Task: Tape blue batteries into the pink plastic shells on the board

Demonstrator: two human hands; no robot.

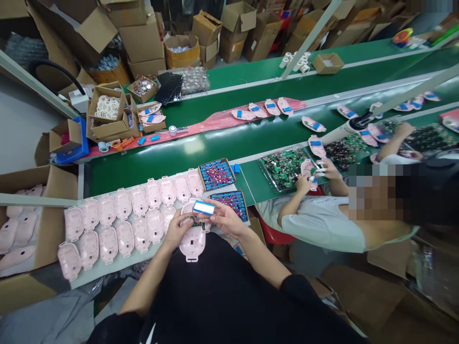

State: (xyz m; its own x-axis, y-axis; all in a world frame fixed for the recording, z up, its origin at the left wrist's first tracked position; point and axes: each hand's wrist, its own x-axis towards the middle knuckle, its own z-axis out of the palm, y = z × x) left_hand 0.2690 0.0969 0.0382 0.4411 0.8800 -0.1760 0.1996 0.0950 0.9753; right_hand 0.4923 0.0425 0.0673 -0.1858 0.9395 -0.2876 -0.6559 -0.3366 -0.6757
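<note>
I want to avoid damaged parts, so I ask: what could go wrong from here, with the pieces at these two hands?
The blue pack is held in the right hand's grip and might slip, striking the green circuit board close by.
The left hand's grip is at that board, so careless pressure could perhaps strain it.
The pink shell shows in front of the black shirt, so a body movement might bump it.

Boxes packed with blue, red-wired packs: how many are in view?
2. The far box stands beside the pink shells; the near box sits closer to the camera, partly hidden by the right hand. Others could be hidden.
</note>
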